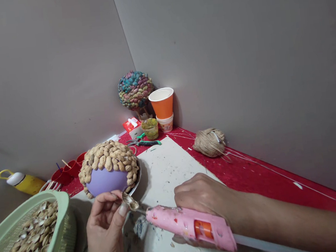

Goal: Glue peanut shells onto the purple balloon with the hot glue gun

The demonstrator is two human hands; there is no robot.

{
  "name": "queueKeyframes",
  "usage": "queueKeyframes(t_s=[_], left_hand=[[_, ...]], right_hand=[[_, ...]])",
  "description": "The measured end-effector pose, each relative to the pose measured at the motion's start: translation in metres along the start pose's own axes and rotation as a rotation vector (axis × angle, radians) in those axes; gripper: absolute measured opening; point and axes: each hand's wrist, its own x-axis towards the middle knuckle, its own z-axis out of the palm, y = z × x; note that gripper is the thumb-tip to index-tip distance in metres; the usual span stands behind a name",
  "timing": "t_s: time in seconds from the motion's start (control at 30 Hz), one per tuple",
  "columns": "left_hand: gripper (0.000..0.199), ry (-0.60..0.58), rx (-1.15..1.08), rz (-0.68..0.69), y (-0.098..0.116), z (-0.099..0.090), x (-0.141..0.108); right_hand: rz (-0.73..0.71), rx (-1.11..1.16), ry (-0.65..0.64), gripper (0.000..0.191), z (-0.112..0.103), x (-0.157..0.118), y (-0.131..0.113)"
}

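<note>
Pinched between the thumb and fingers of my left hand (107, 223) is half a peanut shell (130, 201), its hollow side showing. My right hand (204, 192) grips a pink hot glue gun (177, 222), a clear glue stick (257, 246) running out of its back end. The gun's nozzle (141, 211) points left, at or very near the shell's edge. Just beyond my left hand, a purple balloon (107, 181) partly covered with peanut shells (108, 153) rests in a metal bowl (138, 180).
A green basket (65, 215) of peanut shells stands at left, near a yellow bottle (29, 183) and red cups (60, 176). Behind are pliers (148, 143), a small tub (150, 128), an orange cup (162, 104), a colourful shell-covered ball (135, 89) and twine (209, 142).
</note>
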Motion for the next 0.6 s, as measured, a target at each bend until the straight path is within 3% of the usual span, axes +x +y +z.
queueKeyframes(t_s=[0.27, 0.6], left_hand=[[0.029, 0.017, 0.012, 0.021, 0.0016, 0.0004, 0.0002], [0.032, 0.029, -0.008, 0.025, 0.0056, -0.0011, -0.0026]], right_hand=[[0.02, -0.077, -0.054, 0.039, 0.0024, -0.0016, 0.0012], [0.022, -0.083, 0.009, 0.035, 0.0035, 0.0005, 0.0007]])
